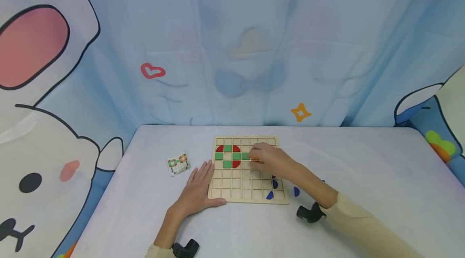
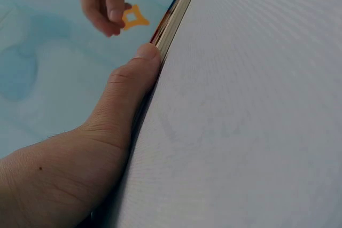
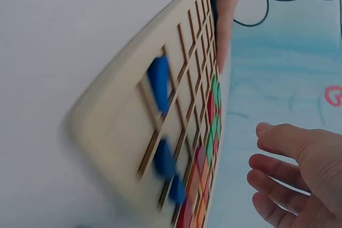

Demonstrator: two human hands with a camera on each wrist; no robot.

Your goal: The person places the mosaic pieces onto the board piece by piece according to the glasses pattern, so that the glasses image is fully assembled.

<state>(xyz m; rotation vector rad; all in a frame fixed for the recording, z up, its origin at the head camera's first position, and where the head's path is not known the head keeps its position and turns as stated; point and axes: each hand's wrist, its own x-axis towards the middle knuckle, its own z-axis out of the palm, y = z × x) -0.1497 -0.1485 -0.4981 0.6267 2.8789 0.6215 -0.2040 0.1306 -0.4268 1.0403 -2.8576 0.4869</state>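
A wooden grid board (image 1: 239, 185) lies on the white table, with green square tiles (image 1: 236, 156) and red curved pieces (image 1: 236, 164) in its upper left cells. My left hand (image 1: 196, 189) rests along the board's left edge, fingers straight and thumb at the front corner, as the left wrist view also shows. Above the upper right cells hovers my right hand (image 1: 270, 159), its fingers loosely bent. In the right wrist view its thumb and fingers stand apart, nothing visible between them. Orange and red pieces (image 3: 193, 182) lie below it, partly hidden in the head view.
Blue pieces (image 1: 270, 195) lie loose on the board's near right part, and another blue piece (image 1: 296, 191) is on the table to its right. A small pattern card (image 1: 178, 164) lies left of the board. Behind the table hangs a blue curtain (image 1: 232, 100).
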